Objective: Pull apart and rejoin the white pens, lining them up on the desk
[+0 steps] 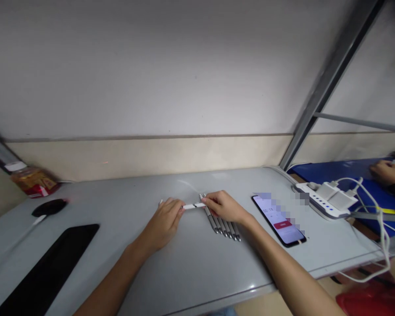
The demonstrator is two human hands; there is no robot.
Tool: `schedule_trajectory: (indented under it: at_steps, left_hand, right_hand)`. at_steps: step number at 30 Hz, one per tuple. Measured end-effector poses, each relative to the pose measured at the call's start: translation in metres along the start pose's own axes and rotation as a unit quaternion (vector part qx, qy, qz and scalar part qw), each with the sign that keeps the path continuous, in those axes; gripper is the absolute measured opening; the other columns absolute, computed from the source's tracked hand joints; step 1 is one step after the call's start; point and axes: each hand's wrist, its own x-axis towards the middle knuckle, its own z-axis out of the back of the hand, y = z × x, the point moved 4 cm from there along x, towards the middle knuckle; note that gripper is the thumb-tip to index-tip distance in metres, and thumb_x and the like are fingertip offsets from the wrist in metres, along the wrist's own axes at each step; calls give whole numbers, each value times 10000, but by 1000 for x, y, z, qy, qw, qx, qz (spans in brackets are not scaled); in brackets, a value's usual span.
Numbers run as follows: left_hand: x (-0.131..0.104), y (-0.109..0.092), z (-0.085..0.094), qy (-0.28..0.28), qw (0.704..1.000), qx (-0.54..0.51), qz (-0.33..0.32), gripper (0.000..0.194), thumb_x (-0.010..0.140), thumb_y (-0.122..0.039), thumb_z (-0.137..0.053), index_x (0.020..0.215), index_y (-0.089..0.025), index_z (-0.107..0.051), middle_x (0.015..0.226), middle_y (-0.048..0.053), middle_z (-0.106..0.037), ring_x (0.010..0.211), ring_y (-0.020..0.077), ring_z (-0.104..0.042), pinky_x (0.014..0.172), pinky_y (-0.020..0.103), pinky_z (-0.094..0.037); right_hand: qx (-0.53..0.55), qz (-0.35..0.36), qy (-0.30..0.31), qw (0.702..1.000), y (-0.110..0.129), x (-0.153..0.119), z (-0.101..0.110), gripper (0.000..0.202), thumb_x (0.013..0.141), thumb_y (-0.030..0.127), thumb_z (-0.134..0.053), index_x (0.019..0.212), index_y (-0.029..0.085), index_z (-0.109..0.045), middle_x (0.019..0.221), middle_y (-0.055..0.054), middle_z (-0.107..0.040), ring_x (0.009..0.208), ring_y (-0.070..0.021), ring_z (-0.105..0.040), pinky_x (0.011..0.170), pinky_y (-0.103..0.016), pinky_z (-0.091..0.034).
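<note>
Together, the left hand (164, 221) and the right hand (224, 206) pinched a thin white pen (194, 205) by its two ends, fingers closed on it, holding it level just above the grey table (184, 263). Directly under the right hand lay a row of grey pens (225, 228) side by side. Just right of them sat a lit phone (279, 221), then a white power strip (325, 199) with chargers. Far left were a black keyboard (49, 267), a mouse (49, 207) and a tipped bottle (33, 180). Another person's hand (386, 171) showed at far right.

Bare forearms and hands (164, 221), no sleeves
</note>
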Motion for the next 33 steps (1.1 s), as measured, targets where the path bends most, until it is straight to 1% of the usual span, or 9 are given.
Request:
schedule_trajectory:
  at_steps: [6,11,18,21,24,26,29,31,33]
  left_hand:
    - [0,2,1,-25,998,52,-22,281,993,-250,-262,844,-196,-494,811,28,-563,802,200,-470,752,354,-358]
    - [0,10,1,-28,999,23,21,285,983,-279,-281,812,-197,-494,764,18,-536,754,187,-488,727,329,-380]
    - [-1,14,0,-27,999,30,24,256,935,-164,-309,754,-194,-487,737,15,-545,743,182,-492,726,321,-378]
    - [0,13,1,-41,999,31,9,250,929,-150,-314,747,-194,-480,721,14,-536,741,182,-490,718,317,-375]
    - [0,9,4,-52,999,-10,9,254,964,-227,-315,795,-195,-503,768,16,-547,761,176,-503,735,313,-393]
    - [0,5,6,-40,998,-45,12,250,978,-295,-330,871,-202,-535,833,17,-570,798,170,-521,776,315,-406]
    - [-1,0,7,-23,997,-70,-4,250,982,-328,-336,1028,-223,-558,927,21,-602,879,173,-538,835,327,-409]
    - [0,1,9,-34,997,-64,-6,270,984,-325,-321,1064,-221,-557,951,29,-611,902,178,-539,850,336,-410]
    - [0,6,10,-58,998,-34,14,282,982,-327,-311,1021,-210,-565,949,37,-617,911,187,-539,850,347,-413]
  right_hand:
    - [154,-63,77,983,-4,-1,-8,450,946,518,-401,812,146,-615,478,56,-418,420,-83,-369,452,-216,-296]
    - [-24,80,-59,995,14,-3,-3,278,880,416,-592,1037,198,-665,798,-17,-650,666,-122,-532,641,-235,-391]
    - [-147,76,-43,985,16,-5,-9,298,955,373,-468,960,196,-708,798,-43,-678,696,-137,-537,675,-253,-353]
    - [-83,49,-41,995,12,-3,-9,311,927,390,-508,813,168,-694,640,1,-580,597,-110,-450,597,-244,-313]
    - [110,7,-47,993,7,2,-13,328,879,445,-564,754,156,-655,571,30,-498,535,-95,-403,535,-235,-304]
    - [259,-9,-71,963,5,5,-14,282,826,439,-634,798,159,-650,662,8,-567,591,-106,-478,558,-234,-362]
    - [466,-26,-105,878,0,10,-15,258,828,423,-637,877,170,-633,849,-38,-631,732,-130,-574,655,-256,-453]
    - [575,-46,-101,810,-5,11,-14,235,853,405,-610,952,192,-606,749,1,-584,602,-97,-527,560,-225,-438]
    - [643,-51,-90,759,-9,10,-10,216,863,352,-606,1033,223,-576,599,67,-437,442,-54,-349,405,-160,-286]
